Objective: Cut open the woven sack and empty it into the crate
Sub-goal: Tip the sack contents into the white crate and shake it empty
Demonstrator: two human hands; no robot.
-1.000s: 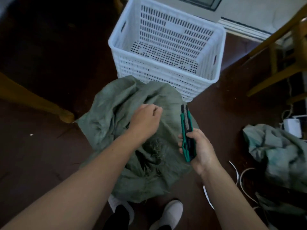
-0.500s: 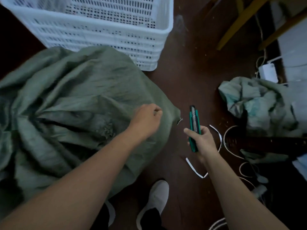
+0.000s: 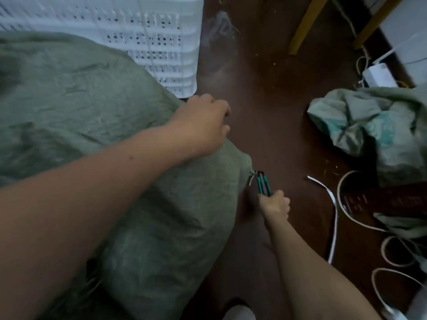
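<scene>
Sack (image 3: 92,112): bulging, uncut, lying on the floor at left, just near of crate (image 3: 138,31).
Left hand (image 3: 203,125): fingers curled over sack's top edge, steadying it.
Right hand (image 3: 276,205): fist around knife (image 3: 263,184).
Change: knife, clear of sack half a second ago, now meets its right corner; cutting probably begins.

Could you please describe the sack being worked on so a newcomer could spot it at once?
Find the white crate at top left; the bulging green sack lies in front of it, filling the left. Unlike the crumpled green sack on the right, it is gripped by the left hand, with the right hand holding a green knife at its corner.
</scene>
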